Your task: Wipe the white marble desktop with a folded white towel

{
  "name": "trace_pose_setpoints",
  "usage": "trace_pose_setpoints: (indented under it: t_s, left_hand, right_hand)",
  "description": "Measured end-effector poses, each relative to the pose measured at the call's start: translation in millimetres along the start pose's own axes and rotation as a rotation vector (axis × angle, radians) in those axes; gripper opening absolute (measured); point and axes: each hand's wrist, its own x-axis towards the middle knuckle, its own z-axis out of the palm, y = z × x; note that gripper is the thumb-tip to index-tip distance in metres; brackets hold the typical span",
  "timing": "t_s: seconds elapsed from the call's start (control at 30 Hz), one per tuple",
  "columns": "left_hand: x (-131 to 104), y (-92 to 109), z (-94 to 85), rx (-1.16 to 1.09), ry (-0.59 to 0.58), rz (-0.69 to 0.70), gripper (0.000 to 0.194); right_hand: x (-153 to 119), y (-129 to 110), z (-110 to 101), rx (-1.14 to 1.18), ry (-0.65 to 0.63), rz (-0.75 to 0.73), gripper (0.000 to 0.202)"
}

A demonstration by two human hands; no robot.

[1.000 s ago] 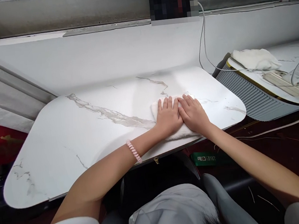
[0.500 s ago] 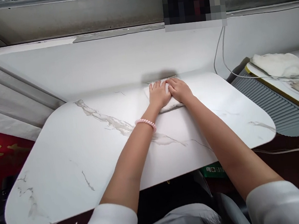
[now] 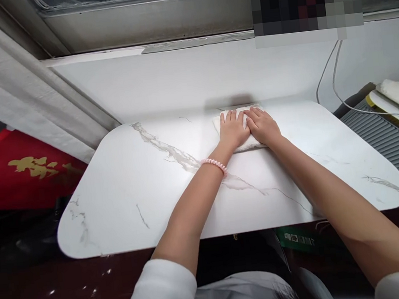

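Lying open and flat, the left hand [image 3: 234, 130] and right hand [image 3: 264, 126] press a white cloth [image 3: 250, 143], seemingly to hold it evenly against the surface [image 3: 118, 186].

- White, veined grey-brown, on table [image 3: 256, 210]
- Plain white on cloth [image 3: 250, 143]
- Pink on bracelet [image 3: 214, 163]
- Red with gold characters on sheet [image 3: 43, 187], nine o'clock
- Grey, ribbed, on cabinet [image 3: 388, 148], three o'clock

No readable text: gold marking [image 3: 33, 167] on red item [image 3: 8, 196] illegible, pale print [image 3: 294, 238] on green item [image 3: 284, 236] too small.
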Motion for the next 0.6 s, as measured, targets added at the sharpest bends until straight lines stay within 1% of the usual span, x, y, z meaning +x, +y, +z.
trace_pose_setpoints:
  t_s: [0.07,0.17,0.27,0.43,0.53,0.6]
  left_hand:
    - [-17.4,1.5,-1.9,0.003,-0.014,0.013,0.056]
    - [-50.2,4.8,-5.5,0.010,-0.021,0.021,0.056]
    - [-88.5,7.2,-11.1,0.021,-0.019,0.042,0.055]
    - [-156.3,2.4,-24.0,0.059,-0.079,0.079,0.056]
    - [-190.2,-3.4,-30.8,0.076,-0.094,0.080,0.058]
    - [-204.7,-6.7,-34.0,0.080,-0.099,0.079,0.058]
  right_hand:
    - [-18.3,-9.1,-3.9,-0.009,-0.006,0.024,0.054]
    - [-51.1,-26.0,-11.7,0.014,-0.023,0.037,0.055]
    - [-87.9,-46.1,-20.8,0.005,-0.058,0.054,0.056]
    - [-147.3,-84.5,-32.5,-0.036,-0.144,0.048,0.058]
    - [-172.0,-105.0,-36.8,-0.055,-0.190,0.010,0.060]
    - [-180.2,-115.2,-38.6,-0.056,-0.211,-0.012,0.060]
